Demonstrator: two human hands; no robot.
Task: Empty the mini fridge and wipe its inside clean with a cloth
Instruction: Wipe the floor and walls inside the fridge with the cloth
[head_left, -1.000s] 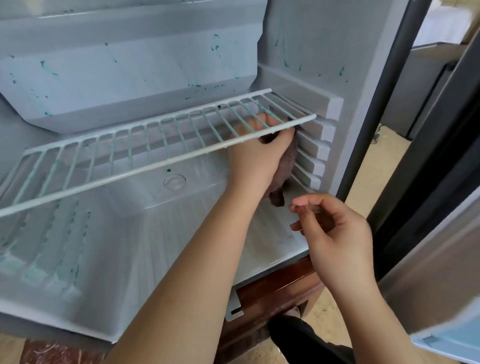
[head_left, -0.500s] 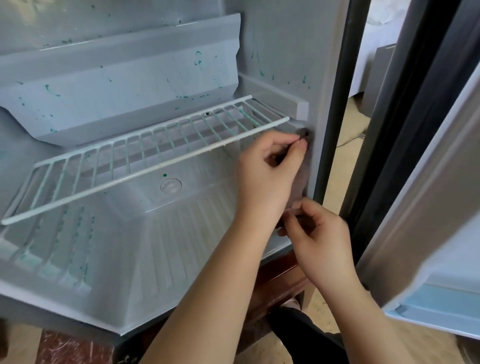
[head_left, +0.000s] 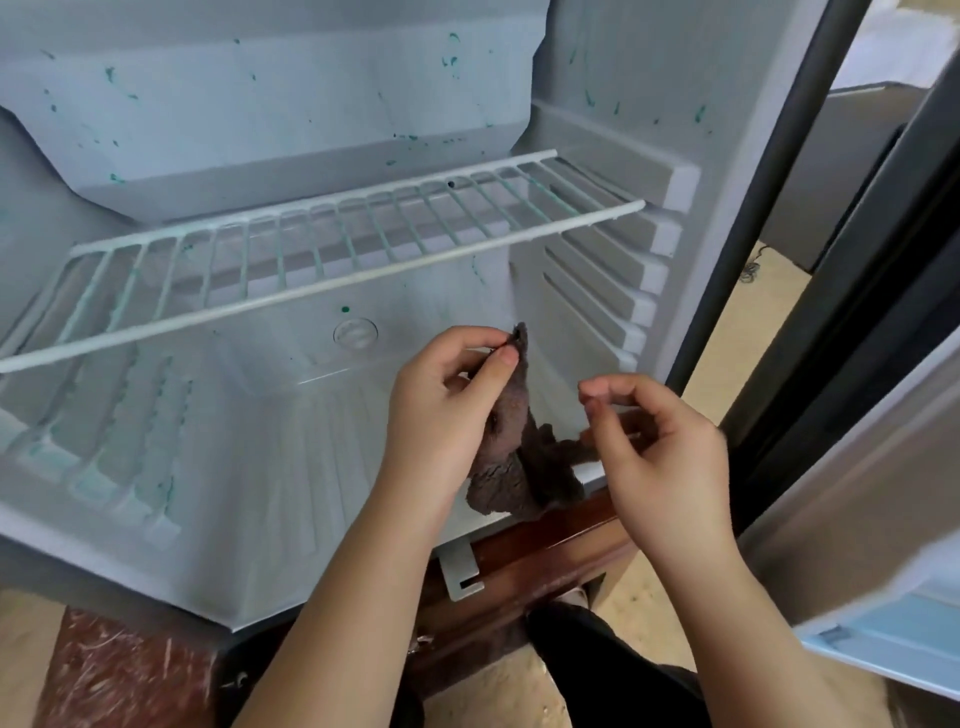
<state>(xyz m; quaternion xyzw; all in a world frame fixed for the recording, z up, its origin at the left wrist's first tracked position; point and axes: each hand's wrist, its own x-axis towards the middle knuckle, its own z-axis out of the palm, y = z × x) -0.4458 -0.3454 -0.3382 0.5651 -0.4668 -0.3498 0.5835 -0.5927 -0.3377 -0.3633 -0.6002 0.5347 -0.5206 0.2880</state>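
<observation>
The mini fridge (head_left: 291, 493) stands open with nothing stored inside; green stains speckle its back wall and its white wire shelf (head_left: 332, 260). My left hand (head_left: 447, 410) pinches the top corner of a brown cloth (head_left: 511, 467) between thumb and forefinger, low in front of the right wall. The cloth hangs down, and its lower end lies on the front lip of the fridge floor. My right hand (head_left: 660, 447) hovers just right of it, fingers loosely curled. Its thumb tip is at the cloth's right end and its forefinger is raised apart.
Ribbed shelf rails (head_left: 623, 291) line the right wall. The fridge door (head_left: 883, 467) stands open at the right. A dark wooden stand (head_left: 524, 561) carries the fridge, with a metal hinge bracket (head_left: 460, 569) at its front. Below lies a beige floor (head_left: 639, 613).
Both hands have come down and away from the right wall's rails. My left hand now holds the cloth up by one corner, and my right hand's pinch on it has loosened.
</observation>
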